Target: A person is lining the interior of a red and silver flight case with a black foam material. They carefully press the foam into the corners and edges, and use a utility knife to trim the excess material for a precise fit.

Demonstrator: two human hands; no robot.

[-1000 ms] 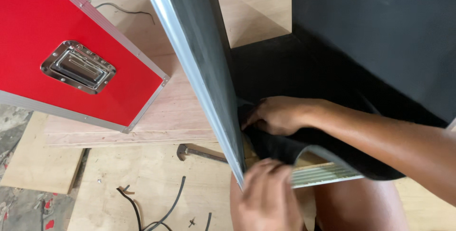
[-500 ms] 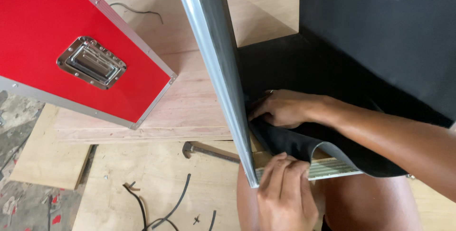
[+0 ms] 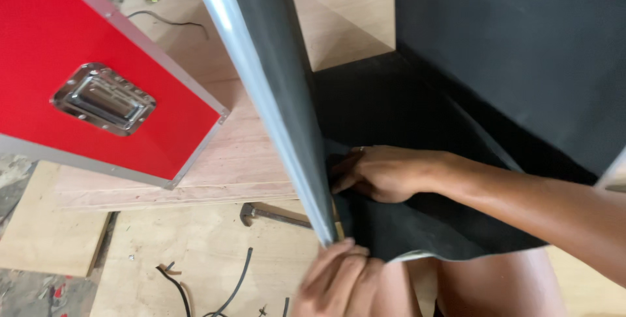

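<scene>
Right hand [image 3: 385, 173] flat on black foam sheet [image 3: 417, 226], fingers together, pressing it beside the metal edge strip [image 3: 274, 95]. Left hand [image 3: 339, 274] has slid up; fingers curl at the sheet's lower edge, probably gripping it. Ribbed strip now covered, so lining looks nearly seated.

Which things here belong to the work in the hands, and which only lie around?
In the work:
right hand, pressing black foam sheet
left hand
grey panel with metal edge

Lying about:
red case with metal handle
hammer
black cable scraps
</scene>
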